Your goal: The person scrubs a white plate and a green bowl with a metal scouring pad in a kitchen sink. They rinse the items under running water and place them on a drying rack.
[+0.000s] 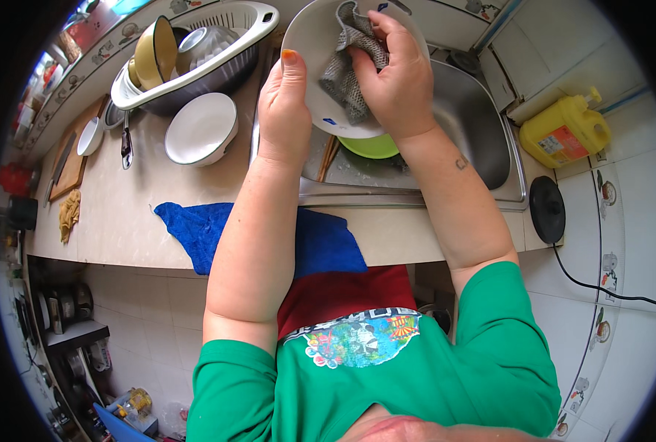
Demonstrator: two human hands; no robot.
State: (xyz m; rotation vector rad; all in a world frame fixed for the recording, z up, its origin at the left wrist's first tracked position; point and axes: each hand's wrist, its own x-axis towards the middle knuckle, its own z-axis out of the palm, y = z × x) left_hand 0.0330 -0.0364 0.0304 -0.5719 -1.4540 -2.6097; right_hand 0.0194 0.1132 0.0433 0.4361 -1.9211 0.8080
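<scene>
Over the metal sink [472, 127], my left hand [286, 105] grips the left edge of a large white plate or shallow bowl [311, 44], thumb over its rim. My right hand [397, 83] holds a grey mesh dishcloth [344, 83] against the inner surface of that dish. Below the dish, a green bowl [369, 146] and wooden chopsticks [327, 157] show partly in the sink. A white bowl [201, 130] stands on the counter left of my left hand. A blue cloth [328, 237] lies along the counter's front edge, partly hidden by my left forearm.
A dish basket [195, 88] with several bowls stands at the back left. Farther left are a knife [62, 160] on a wooden cutting board [76, 166] and a yellowish cloth [70, 215]. On the right are a yellow pump jug [565, 130] and a round black corded object [547, 210].
</scene>
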